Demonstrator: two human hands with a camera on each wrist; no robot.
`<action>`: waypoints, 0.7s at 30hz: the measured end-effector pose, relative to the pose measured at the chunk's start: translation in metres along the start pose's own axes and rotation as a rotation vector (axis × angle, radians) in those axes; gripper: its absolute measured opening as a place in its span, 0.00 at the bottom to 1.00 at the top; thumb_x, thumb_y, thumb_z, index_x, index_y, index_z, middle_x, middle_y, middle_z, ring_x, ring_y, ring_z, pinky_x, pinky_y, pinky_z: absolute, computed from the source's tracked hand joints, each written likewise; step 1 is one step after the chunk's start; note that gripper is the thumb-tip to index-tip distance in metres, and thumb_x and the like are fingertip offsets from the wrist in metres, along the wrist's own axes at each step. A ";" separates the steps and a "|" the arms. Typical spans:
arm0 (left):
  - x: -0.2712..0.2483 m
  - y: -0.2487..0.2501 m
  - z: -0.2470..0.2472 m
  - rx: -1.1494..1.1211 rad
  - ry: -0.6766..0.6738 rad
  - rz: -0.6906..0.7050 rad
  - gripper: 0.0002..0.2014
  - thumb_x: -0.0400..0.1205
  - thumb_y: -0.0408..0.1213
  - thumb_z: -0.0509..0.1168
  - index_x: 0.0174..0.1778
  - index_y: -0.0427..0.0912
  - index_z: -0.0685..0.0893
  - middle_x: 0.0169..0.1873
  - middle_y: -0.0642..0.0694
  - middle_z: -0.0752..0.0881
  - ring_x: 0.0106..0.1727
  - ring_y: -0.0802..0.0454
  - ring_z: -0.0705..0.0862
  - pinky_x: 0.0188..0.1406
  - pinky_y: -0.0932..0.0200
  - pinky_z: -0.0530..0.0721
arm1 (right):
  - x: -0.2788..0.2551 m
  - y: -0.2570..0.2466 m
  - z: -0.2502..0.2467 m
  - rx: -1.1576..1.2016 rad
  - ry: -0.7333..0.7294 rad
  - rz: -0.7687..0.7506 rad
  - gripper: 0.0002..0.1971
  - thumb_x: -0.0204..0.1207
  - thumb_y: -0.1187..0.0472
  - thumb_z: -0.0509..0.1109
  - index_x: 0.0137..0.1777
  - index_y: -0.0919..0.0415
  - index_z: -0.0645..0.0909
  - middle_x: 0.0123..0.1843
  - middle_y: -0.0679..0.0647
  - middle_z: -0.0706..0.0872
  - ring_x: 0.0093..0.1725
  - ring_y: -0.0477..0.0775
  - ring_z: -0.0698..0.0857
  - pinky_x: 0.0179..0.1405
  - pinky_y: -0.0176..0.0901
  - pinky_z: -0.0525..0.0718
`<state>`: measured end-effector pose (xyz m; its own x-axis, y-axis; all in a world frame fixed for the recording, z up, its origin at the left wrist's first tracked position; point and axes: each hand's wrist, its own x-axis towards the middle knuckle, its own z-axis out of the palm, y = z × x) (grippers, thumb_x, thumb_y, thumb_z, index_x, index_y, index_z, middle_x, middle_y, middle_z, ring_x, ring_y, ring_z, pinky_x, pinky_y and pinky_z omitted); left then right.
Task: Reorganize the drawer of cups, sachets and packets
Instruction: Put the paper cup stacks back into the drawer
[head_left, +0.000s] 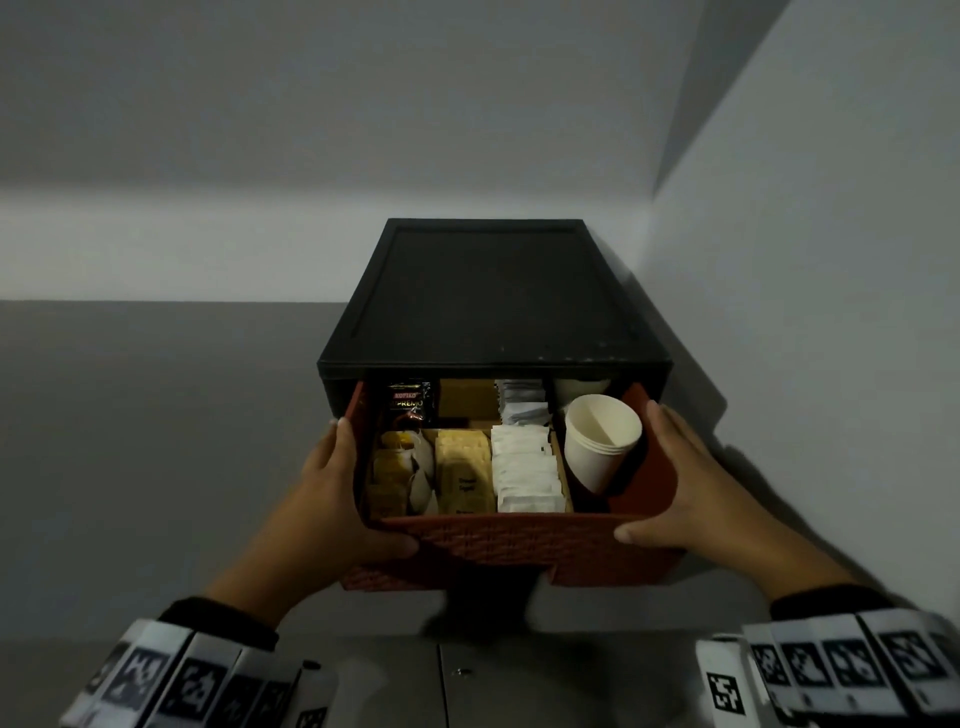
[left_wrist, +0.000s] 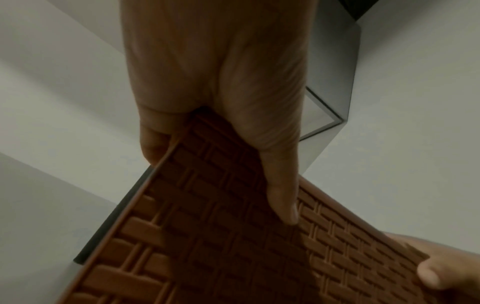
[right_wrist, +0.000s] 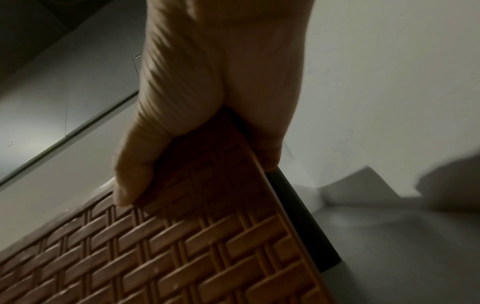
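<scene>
A reddish-brown drawer (head_left: 498, 540) with a woven-pattern front stands half out of a black cabinet (head_left: 488, 296). My left hand (head_left: 337, 499) grips its front left corner, thumb on the front face and fingers along the side wall. My right hand (head_left: 680, 488) grips the front right corner the same way. Inside, a stack of white paper cups (head_left: 600, 441) lies tilted at the right. White sachets (head_left: 524, 467), tan sachets (head_left: 462, 473) and yellow packets (head_left: 395, 467) fill the front compartments. A dark Kopiko packet (head_left: 410, 402) stands at the back left. The left wrist view shows the woven front (left_wrist: 221, 236); the right wrist view shows it too (right_wrist: 194, 246).
The cabinet sits on a grey counter (head_left: 156, 441) against a white wall (head_left: 260, 130), close to a side wall (head_left: 805, 260) on the right. A cupboard door seam (head_left: 441, 680) lies below the counter edge. More sachets (head_left: 522, 400) sit at the back of the drawer.
</scene>
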<state>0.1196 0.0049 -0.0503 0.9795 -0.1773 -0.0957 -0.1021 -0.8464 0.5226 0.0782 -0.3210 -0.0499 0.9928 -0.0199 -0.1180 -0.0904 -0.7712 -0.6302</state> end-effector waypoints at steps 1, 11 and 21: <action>0.004 0.001 0.000 0.052 0.002 0.006 0.70 0.59 0.57 0.80 0.82 0.47 0.32 0.82 0.52 0.37 0.83 0.47 0.45 0.80 0.48 0.59 | 0.005 0.000 -0.001 -0.016 -0.001 -0.010 0.67 0.56 0.53 0.85 0.80 0.41 0.32 0.82 0.38 0.34 0.82 0.44 0.47 0.78 0.44 0.57; 0.059 0.004 -0.006 0.338 0.086 0.092 0.68 0.61 0.72 0.69 0.70 0.47 0.20 0.69 0.55 0.18 0.72 0.52 0.19 0.78 0.38 0.34 | 0.056 0.000 -0.004 -0.275 0.168 -0.069 0.67 0.54 0.39 0.81 0.75 0.42 0.28 0.72 0.36 0.17 0.74 0.41 0.21 0.79 0.52 0.38; 0.099 0.003 -0.009 0.357 0.247 0.189 0.59 0.58 0.69 0.73 0.82 0.53 0.54 0.82 0.50 0.53 0.83 0.45 0.44 0.78 0.35 0.37 | 0.093 0.011 -0.002 -0.239 0.384 -0.169 0.55 0.54 0.41 0.82 0.81 0.48 0.58 0.83 0.47 0.52 0.81 0.47 0.39 0.78 0.48 0.49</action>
<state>0.2181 -0.0106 -0.0505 0.9455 -0.2565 0.2004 -0.2934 -0.9383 0.1832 0.1694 -0.3326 -0.0658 0.9534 -0.0800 0.2910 0.0510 -0.9077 -0.4165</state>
